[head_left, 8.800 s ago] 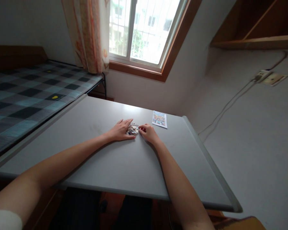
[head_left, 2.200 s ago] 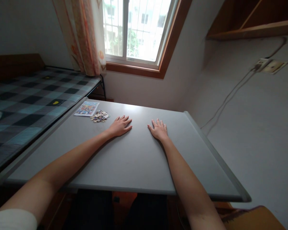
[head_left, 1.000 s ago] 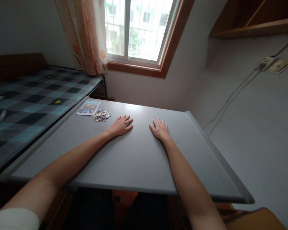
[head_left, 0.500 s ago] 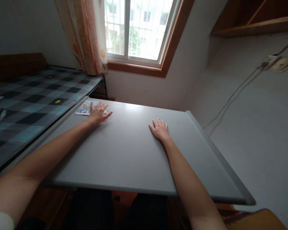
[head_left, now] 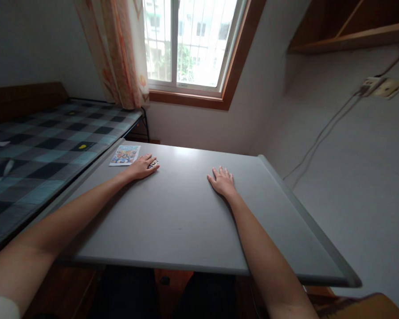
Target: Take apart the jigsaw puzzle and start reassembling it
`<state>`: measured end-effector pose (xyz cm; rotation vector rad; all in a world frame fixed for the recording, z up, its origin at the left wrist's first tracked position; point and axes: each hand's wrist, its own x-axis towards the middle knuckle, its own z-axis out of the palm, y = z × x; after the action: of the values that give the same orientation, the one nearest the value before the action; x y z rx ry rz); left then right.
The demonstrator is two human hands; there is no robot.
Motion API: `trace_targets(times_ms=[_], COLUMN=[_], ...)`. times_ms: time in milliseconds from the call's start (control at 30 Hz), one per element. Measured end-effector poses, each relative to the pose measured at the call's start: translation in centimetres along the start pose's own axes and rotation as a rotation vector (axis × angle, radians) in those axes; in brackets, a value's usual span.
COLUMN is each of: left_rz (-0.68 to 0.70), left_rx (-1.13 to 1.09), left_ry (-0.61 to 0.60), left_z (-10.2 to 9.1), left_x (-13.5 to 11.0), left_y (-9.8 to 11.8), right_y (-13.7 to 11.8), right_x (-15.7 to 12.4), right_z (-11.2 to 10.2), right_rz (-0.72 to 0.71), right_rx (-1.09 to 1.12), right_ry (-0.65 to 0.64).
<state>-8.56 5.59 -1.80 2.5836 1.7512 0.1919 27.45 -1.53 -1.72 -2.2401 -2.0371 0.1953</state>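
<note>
My left hand (head_left: pixel 142 167) is low on the far left part of the grey table (head_left: pixel 173 212). Its fingers and thumb curl round a small pile of light and dark pieces (head_left: pixel 153 164), which show between thumb and forefinger; the hand hides the rest, and their kind is too small to make out. Just left of that hand, a colourful printed picture sheet (head_left: pixel 124 154) lies flat. My right hand (head_left: pixel 222 180) rests palm down on the tabletop, fingers spread, holding nothing.
A bed with a checked mattress (head_left: pixel 53 141) runs along the table's left side. Behind the table are a window (head_left: pixel 199 48) and a curtain (head_left: pixel 115 57). A cable (head_left: pixel 322 128) hangs from the wall socket (head_left: pixel 370 86) at right, below a wooden shelf (head_left: pixel 352 37).
My left hand has come down slightly to the right and drawn its fingers in round the small pieces, uncovering the picture sheet. My right hand stays in place. The view has shifted a little.
</note>
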Motion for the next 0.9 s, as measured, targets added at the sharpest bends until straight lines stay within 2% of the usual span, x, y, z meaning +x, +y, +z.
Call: trace_targets(times_ms=[167, 400, 467, 533, 633, 767, 900], left_rz=[0.044, 0.130, 0.125, 0.065, -0.012, -0.083, -0.198], left_rx=[-0.023, -0.053, -0.076, -0.117, -0.167, -0.091, -0.041], left_ry=[0.020, -0.013, -0.018, 0.028, 0.103, 0.188, 0.094], left_z=[0.3, 0.7, 0.5, 0.2, -0.4, -0.9, -0.9], left_x=[0.4, 1.0, 0.7, -0.1, -2.2, -6.6, -10.1], left_y=[2.7, 7.1, 8.2, 8.8, 8.2, 5.1, 1.5], right_y=[0.0, 0.2, 0.3, 0.3, 0.3, 0.3, 0.1], right_x=[0.0, -0.1, 0.0, 0.1, 0.1, 0.2, 0.1], right_z=[0.0, -0.1, 0.0, 0.1, 0.2, 0.1, 0.0], right_rz=[-0.001, -0.009, -0.011, -0.012, -0.013, -0.008, -0.008], right_rx=[-0.008, -0.037, -0.035, -0.027, -0.029, -0.031, -0.013], right_ry=[0.001, -0.009, -0.009, -0.013, -0.012, -0.006, -0.006])
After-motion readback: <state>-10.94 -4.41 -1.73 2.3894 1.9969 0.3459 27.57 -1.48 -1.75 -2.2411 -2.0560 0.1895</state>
